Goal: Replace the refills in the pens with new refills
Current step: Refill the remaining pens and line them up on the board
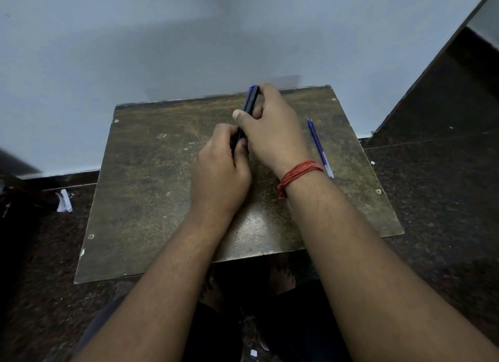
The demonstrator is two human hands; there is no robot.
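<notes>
We are gripping the pen (249, 102) with both the left hand (221, 159) and right hand (270, 129) above the table (151, 189), left of the refill (320, 148); uneven twisting risks dropping parts.

The scene was dim and evenly lit, with a cool grey cast on the wall (135, 51). A soft sheen fell on the near part of the tabletop (259, 224), just ahead of the forearms. The hands (243, 145) threw only faint shadows. The floor (445, 199) was very dark, its detail lost. The wide lens bowed straight lines toward the edges, and the corners looked smeared and soft.
</notes>
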